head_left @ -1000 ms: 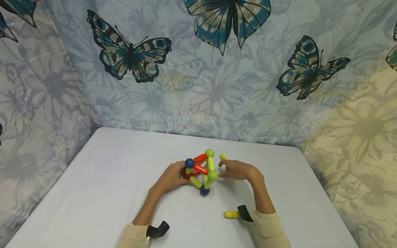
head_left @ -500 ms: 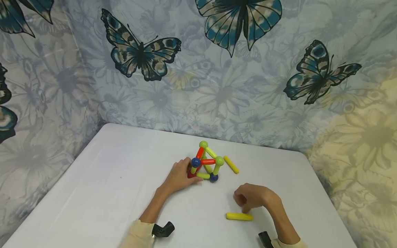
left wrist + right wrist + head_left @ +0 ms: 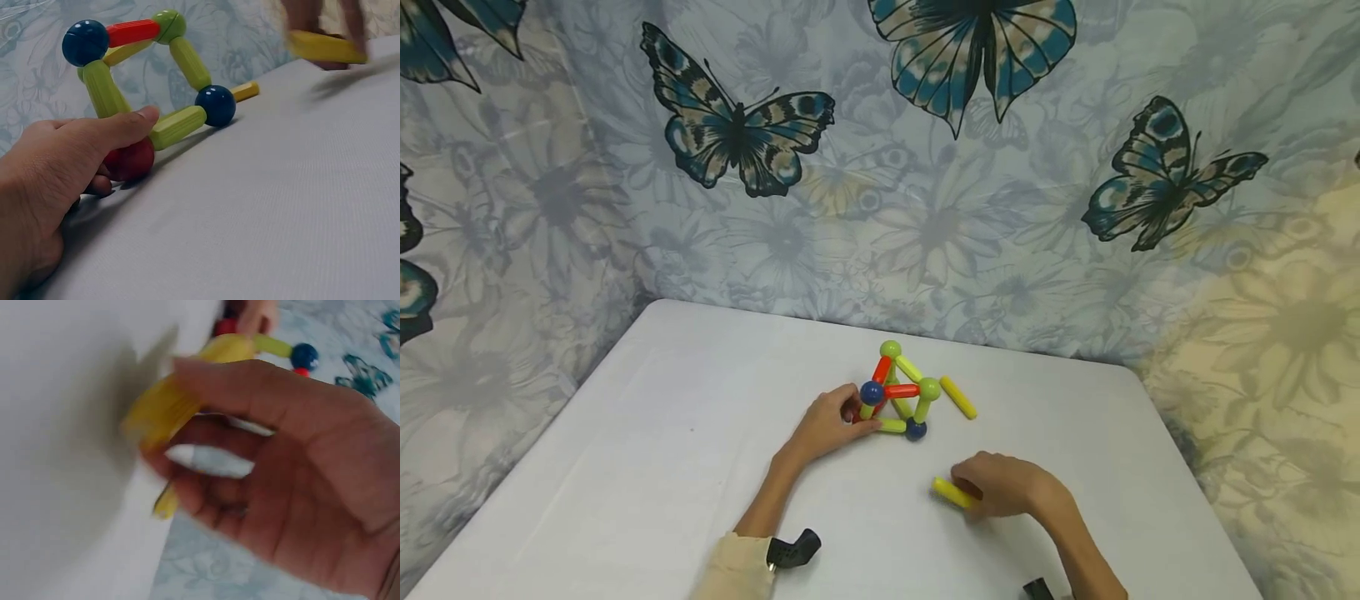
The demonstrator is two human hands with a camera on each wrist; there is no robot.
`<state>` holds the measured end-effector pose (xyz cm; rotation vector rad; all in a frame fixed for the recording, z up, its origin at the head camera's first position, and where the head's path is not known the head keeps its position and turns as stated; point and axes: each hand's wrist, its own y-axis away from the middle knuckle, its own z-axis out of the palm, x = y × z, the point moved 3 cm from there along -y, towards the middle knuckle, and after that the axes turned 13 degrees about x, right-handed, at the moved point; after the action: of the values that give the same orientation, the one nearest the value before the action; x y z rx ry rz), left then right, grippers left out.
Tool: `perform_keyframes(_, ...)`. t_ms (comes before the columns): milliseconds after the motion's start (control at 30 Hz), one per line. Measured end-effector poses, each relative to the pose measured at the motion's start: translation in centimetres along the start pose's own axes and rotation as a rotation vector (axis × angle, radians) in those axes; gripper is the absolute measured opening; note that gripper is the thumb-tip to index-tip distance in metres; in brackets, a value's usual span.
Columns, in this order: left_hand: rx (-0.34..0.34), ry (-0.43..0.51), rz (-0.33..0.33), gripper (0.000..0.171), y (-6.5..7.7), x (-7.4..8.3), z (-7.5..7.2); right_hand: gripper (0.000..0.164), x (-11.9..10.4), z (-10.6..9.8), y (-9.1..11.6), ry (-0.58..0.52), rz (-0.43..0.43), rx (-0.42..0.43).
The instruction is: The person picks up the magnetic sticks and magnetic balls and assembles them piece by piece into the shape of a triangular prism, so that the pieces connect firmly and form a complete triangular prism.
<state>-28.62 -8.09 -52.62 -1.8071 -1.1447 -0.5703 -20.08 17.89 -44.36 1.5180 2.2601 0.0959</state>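
Observation:
A small open frame of toy building sticks and balls (image 3: 901, 391) stands on the white table, in green and red sticks with blue, green and red balls. My left hand (image 3: 822, 425) grips its near-left bottom corner; in the left wrist view the thumb lies over the red ball (image 3: 134, 160) beside a lime green stick (image 3: 179, 128). My right hand (image 3: 1011, 485), nearer the front right, pinches a yellow building stick (image 3: 952, 493) between thumb and fingers. In the left wrist view that stick is over the table with its shadow beneath. The right wrist view is blurred.
Another yellow stick (image 3: 958, 397) lies on the table (image 3: 715, 367) just right of the frame. Behind the table hangs a cloth (image 3: 925, 225) printed with butterflies and flowers. A black wrist camera (image 3: 795, 550) sits at the left sleeve.
My right hand has come back from beside the frame to the near yellow stick and picked it up, tilting it. The frame, held by my left hand, has turned and then stayed put.

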Motion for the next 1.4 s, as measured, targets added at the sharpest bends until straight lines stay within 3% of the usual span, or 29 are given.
perform_keyframes(67,-0.009,-0.011,-0.007,0.035,0.0,-0.2,-0.1,0.015,-1.0,-0.7,-1.0,-0.043,-0.104,0.111)
perform_keyframes(133,-0.023,-0.016,-0.008,0.035,0.0,-0.3,-0.2,0.013,-2.3,-1.2,-2.1,-0.036,-0.203,0.278)
perform_keyframes(233,-0.037,-0.014,-0.008,0.033,0.0,-0.2,0.0,0.019,-4.2,-1.2,-3.4,0.077,-0.239,0.521)
perform_keyframes(300,-0.038,-0.007,0.002,0.031,0.0,-0.1,0.1,0.023,-5.0,-0.9,-4.0,0.141,-0.232,0.629)
perform_keyframes(500,-0.036,-0.037,0.041,0.031,0.1,0.1,-0.1,0.029,-5.5,0.2,-4.9,0.256,-0.177,0.726)
perform_keyframes(700,-0.050,-0.039,0.030,0.035,0.0,0.1,-0.1,0.032,-5.4,0.8,-5.7,0.417,-0.173,0.833)
perform_keyframes(800,-0.064,-0.032,0.034,0.036,-0.1,0.2,0.1,0.032,-5.2,0.8,-5.8,0.406,-0.156,0.795)
perform_keyframes(867,-0.060,-0.035,0.044,0.036,-0.1,0.1,0.1,0.034,-4.9,0.4,-5.7,0.313,-0.159,0.690)
perform_keyframes(967,-0.044,-0.035,0.036,0.034,-0.1,0.1,0.1,0.042,-3.8,-0.7,-5.0,0.004,-0.177,0.435)
perform_keyframes(1067,-0.036,-0.022,0.007,0.033,0.0,0.0,0.1,0.030,-1.8,-2.0,-3.9,-0.264,-0.155,0.213)
perform_keyframes(1133,-0.023,-0.017,-0.021,0.033,0.0,0.0,0.1,0.028,-0.4,-2.7,-3.5,-0.341,-0.143,0.175)
perform_keyframes(1233,0.034,-0.007,-0.053,0.033,-0.1,0.0,0.0,0.036,1.1,-2.9,-3.8,-0.312,-0.133,0.216)
perform_keyframes(1333,0.072,0.010,-0.063,0.045,-0.3,0.0,0.0,0.047,1.1,-2.1,-4.7,-0.306,-0.158,0.203)
perform_keyframes(1400,0.049,0.008,-0.045,0.058,-0.5,0.0,0.1,0.049,0.4,-1.5,-5.1,-0.310,-0.192,0.147)
